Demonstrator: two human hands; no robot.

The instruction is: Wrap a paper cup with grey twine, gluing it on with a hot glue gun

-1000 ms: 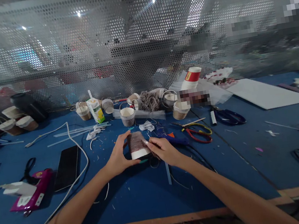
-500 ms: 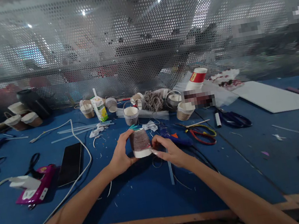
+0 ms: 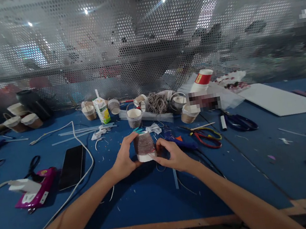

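Note:
An upturned paper cup (image 3: 144, 146), wound with brown twine over most of its height and white at the bottom band, stands in the middle of the blue table (image 3: 144, 202). My left hand (image 3: 123, 159) wraps its left side, thumb and fingers curled round it. My right hand (image 3: 171, 155) presses against the cup's lower right edge with the fingers pinched at the twine. Something teal shows at the cup's top.
Behind the cup lie more twine-covered cups (image 3: 134, 117), a twine bundle (image 3: 155, 103), a juice carton (image 3: 101, 110) and clear glue sticks (image 3: 82, 131). Red-handled scissors (image 3: 208, 136) and dark scissors (image 3: 239, 121) lie right; a phone (image 3: 72, 167) and pink glue gun (image 3: 33, 191) left. A perforated screen (image 3: 141, 42) closes the back.
The cup has gone from tilted toward me to standing upright on its mouth. My right hand has slid from its upper side down to its lower right edge.

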